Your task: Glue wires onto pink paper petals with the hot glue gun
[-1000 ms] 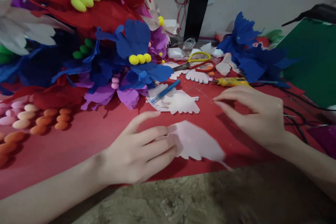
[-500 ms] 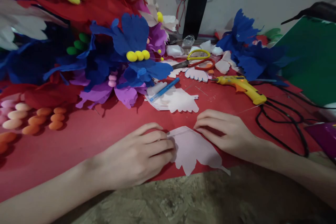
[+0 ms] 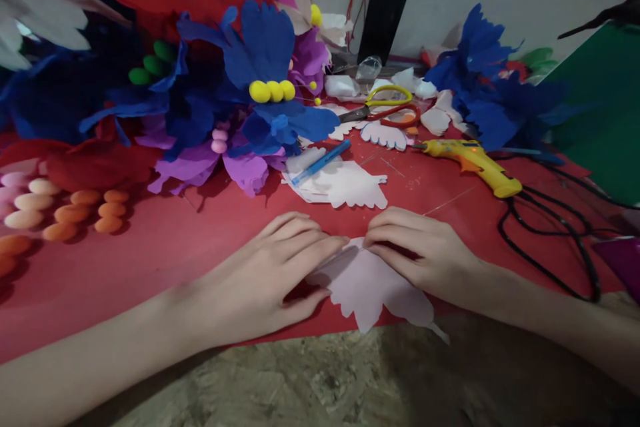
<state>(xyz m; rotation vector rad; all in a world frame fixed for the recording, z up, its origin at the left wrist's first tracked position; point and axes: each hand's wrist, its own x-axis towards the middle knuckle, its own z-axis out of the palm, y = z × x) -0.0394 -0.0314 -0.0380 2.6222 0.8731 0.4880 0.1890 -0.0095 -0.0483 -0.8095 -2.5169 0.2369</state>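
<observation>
A pale butterfly-shaped paper cutout (image 3: 373, 283) with a scalloped lower edge lies at the front edge of the red table. My left hand (image 3: 295, 260) rests over its left side, fingers stretched along the upper edge and thumb apart at the left edge. At the top of the cutout, my right hand (image 3: 413, 240) has its fingertips closed together on the edge. A thin line shows near that edge; I cannot make out whether it is wire or a fold. Behind my hands lies white scalloped paper (image 3: 350, 183) with a blue pen (image 3: 321, 162) on it.
Scissors (image 3: 385, 107) with yellow and red handles lie farther back. A yellow glue gun (image 3: 475, 163) with a black cord (image 3: 545, 267) lies on the right. Blue flowers (image 3: 265, 47) crowd the left and back. Orange egg-shaped pieces (image 3: 73, 213) lie at left.
The view has shifted slightly. My left hand has slid toward the cutout's top, its fingers straightening and its thumb spreading. My right fingertips have come in onto the top edge, nearer the left ones.
</observation>
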